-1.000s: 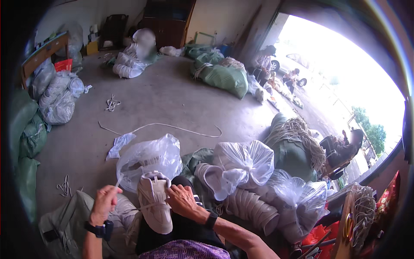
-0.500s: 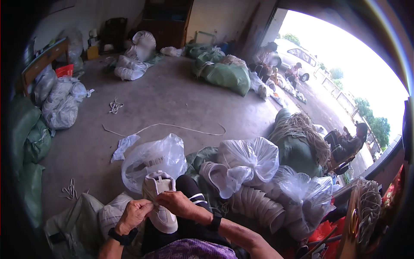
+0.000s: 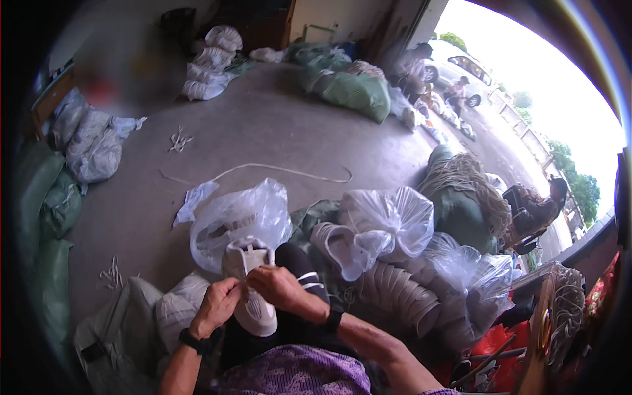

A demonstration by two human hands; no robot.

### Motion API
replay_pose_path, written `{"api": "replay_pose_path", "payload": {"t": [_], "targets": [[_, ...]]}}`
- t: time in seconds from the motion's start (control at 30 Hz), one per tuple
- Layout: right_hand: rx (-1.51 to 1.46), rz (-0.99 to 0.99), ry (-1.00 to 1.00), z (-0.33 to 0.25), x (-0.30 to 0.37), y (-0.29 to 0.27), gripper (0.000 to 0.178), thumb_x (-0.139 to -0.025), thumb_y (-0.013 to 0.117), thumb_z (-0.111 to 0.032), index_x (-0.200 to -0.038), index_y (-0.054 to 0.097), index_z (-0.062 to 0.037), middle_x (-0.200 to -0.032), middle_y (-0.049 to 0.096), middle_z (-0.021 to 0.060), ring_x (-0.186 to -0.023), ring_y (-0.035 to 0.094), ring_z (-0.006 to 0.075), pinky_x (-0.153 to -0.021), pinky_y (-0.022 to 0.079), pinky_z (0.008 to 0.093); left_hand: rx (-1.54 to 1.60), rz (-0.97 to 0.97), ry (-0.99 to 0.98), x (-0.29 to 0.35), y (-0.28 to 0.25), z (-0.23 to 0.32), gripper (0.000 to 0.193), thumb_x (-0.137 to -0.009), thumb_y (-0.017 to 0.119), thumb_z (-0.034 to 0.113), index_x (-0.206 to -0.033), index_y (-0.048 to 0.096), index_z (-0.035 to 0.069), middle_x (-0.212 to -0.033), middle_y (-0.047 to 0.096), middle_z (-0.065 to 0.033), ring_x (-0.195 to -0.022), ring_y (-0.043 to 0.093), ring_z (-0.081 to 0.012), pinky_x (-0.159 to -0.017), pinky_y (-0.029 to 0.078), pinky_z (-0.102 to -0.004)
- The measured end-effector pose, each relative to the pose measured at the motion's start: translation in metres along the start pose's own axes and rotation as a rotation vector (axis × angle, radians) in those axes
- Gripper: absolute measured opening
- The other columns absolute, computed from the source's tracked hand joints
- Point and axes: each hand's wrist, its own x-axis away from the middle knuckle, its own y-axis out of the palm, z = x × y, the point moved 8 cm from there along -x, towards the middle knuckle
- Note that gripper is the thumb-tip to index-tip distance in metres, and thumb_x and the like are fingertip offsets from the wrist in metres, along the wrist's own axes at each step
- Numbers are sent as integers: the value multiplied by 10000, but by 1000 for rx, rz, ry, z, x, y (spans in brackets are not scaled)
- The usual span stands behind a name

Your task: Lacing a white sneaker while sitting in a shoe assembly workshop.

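Observation:
A cream sneaker (image 3: 256,319) rests over my dark-trousered legs, its toe toward me and its heel opening away. My left hand (image 3: 220,304) is closed in a pinch at the sneaker's left side, by the lacing area. Across the tongue and eyelets lies my right hand (image 3: 280,288), its fingers also pinched together and touching the upper. The fingertips of both hands nearly meet. Whatever thin thing they pinch, perhaps a lace, is too small to make out.
Just beyond the sneaker lies a clear plastic bag (image 3: 240,214). Stacked shoe uppers (image 3: 398,296) and a tied plastic bag (image 3: 388,220) are at my right. A lace bundle (image 3: 471,181) drapes a green sack (image 3: 457,214). A grey-green sack (image 3: 125,336) sits at left. Other people sit near the doorway.
The view has shifted a little, so the sneaker and hands appear lower and slightly farther right. Both hands stay pinched at the lacing area, with their fingertips closer together.

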Motion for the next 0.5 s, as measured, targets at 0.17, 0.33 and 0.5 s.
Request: {"api": "replay_pose_path", "payload": {"t": [0.17,0.33,0.5], "targets": [[371,-44,-74,30,17,-26,25,-737,595,-78,-743,601,-55,-723,570,119,-754,569,330,-671,465,420,-103,21,139,-18,-3,29,261,-933,449,234,-871,556,4,-713,575,-108,-683,553,-176,-646,428,-304],[87,-7,177,42,21,-40,108,-768,578,-64,-849,649,-68,-797,591,120,-787,581,312,-713,463,387,-100,122,106,-28,-9,15,341,-950,414,301,-851,533,-3,-698,558,-100,-666,531,-178,-658,426,-311],[132,-33,135,33,21,-24,145,-769,578,-60,-888,653,-96,-847,577,88,-832,554,283,-731,435,386,-119,144,95,-25,-8,-4,325,-922,434,295,-812,543,9,-689,615,-138,-676,604,-339,-622,458,-398]]}}
